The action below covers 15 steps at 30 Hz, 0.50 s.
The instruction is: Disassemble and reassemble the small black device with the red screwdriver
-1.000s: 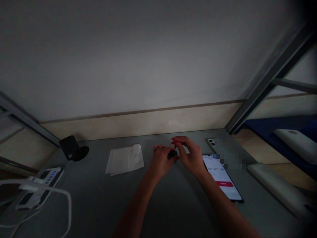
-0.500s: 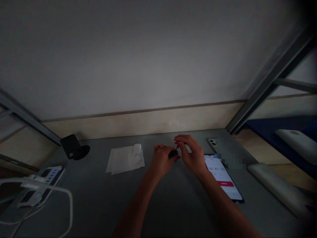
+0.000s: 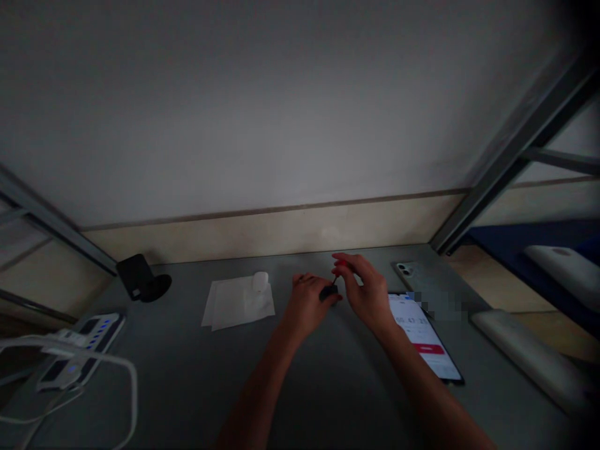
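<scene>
My left hand [image 3: 307, 304] rests on the grey table [image 3: 187, 375] with its fingers curled round a small dark object [image 3: 328, 291], perhaps a little bottle. My right hand [image 3: 368, 289] hovers just to its right, thumb and fingers pinched on a thin red-tipped stick [image 3: 338, 270] that points down at the dark object. The two hands almost touch. The light is dim and fine detail is lost.
A lit phone [image 3: 424, 337] lies right of my right hand, another phone [image 3: 412, 272] face down behind it. White paper [image 3: 234, 305] with a small white roll [image 3: 260, 281] lies left. A black stand [image 3: 140, 280] and a power strip [image 3: 79, 350] with cables sit far left.
The hands have stayed nearly still. My right hand has shifted a little to the right and its pinched fingers have dipped slightly toward the dark object.
</scene>
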### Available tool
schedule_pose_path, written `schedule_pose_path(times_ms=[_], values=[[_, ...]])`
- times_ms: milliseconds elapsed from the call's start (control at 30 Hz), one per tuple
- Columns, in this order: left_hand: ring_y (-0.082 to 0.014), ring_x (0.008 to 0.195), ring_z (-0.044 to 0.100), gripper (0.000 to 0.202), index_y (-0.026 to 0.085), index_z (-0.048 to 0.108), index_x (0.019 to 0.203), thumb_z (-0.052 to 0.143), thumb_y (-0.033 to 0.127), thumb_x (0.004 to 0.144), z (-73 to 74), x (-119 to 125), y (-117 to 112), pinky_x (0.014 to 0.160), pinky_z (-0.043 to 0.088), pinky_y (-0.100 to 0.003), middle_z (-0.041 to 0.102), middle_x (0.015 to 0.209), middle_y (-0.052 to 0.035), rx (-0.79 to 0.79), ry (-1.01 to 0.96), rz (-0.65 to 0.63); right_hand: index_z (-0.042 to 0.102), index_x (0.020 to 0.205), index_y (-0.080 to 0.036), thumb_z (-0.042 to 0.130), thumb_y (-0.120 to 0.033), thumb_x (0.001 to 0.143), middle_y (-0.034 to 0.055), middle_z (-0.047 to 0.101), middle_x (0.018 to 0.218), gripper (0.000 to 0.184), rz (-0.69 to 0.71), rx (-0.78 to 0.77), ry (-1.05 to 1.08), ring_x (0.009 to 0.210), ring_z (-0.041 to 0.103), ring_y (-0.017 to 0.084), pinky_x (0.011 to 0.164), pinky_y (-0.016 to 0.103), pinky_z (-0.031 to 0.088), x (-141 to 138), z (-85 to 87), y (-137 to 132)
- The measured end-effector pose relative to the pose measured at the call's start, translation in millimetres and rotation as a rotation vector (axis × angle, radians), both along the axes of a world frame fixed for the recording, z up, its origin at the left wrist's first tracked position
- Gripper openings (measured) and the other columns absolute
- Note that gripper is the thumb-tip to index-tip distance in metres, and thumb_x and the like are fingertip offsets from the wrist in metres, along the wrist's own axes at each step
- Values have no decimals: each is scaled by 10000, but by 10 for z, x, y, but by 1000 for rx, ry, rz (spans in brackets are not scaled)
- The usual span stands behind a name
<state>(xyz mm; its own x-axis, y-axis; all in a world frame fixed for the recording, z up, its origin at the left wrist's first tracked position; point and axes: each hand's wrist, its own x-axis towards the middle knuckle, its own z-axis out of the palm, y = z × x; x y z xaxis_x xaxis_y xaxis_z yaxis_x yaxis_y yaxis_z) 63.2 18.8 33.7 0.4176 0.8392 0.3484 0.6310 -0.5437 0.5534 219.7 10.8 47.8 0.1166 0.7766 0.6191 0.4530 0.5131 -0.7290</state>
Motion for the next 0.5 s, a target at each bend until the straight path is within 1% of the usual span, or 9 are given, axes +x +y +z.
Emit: schedule_pose_path(times_ms=[67, 100, 267, 400, 500], values=[[-222, 1021, 661, 156, 223, 725, 1001, 727, 332, 890, 1, 1, 2, 1005, 361, -414, 764, 1034, -33, -1, 7, -1, 676, 1146, -228, 460, -278, 1005, 63, 709, 959, 263, 30, -2, -4, 853, 701, 192, 798, 343, 553, -1, 15, -11], [-223, 1021, 661, 154, 223, 724, 999, 727, 331, 890, 3, 1, 2, 1003, 362, -413, 763, 1037, -34, -1, 10, -4, 676, 1129, -224, 457, -281, 1004, 68, 717, 966, 258, 40, -11, 17, 856, 708, 195, 793, 342, 558, -5, 17, -16], [-225, 1013, 661, 163, 213, 719, 1012, 711, 334, 903, 2, -1, -7, 988, 371, -411, 759, 1031, -41, 19, 11, -1, 680, 977, -197, 582, -298, 934, 61, 734, 885, 147, 30, -100, 154, 786, 712, 204, 747, 337, 562, -44, 10, -28], [-229, 1027, 657, 160, 214, 712, 1015, 691, 339, 918, -4, -8, -12, 980, 373, -417, 760, 1030, -38, 14, 6, -7, 667, 935, -201, 623, -281, 903, 49, 715, 857, 97, 3, -79, 157, 769, 685, 198, 743, 340, 542, -78, 21, -36], [-230, 1029, 658, 160, 216, 714, 1016, 686, 342, 921, 3, -9, -7, 990, 368, -425, 760, 1040, -42, 8, 6, -2, 650, 933, -204, 680, -297, 871, 22, 687, 783, 116, -69, -61, 141, 718, 663, 189, 728, 337, 531, -66, 26, -31]])
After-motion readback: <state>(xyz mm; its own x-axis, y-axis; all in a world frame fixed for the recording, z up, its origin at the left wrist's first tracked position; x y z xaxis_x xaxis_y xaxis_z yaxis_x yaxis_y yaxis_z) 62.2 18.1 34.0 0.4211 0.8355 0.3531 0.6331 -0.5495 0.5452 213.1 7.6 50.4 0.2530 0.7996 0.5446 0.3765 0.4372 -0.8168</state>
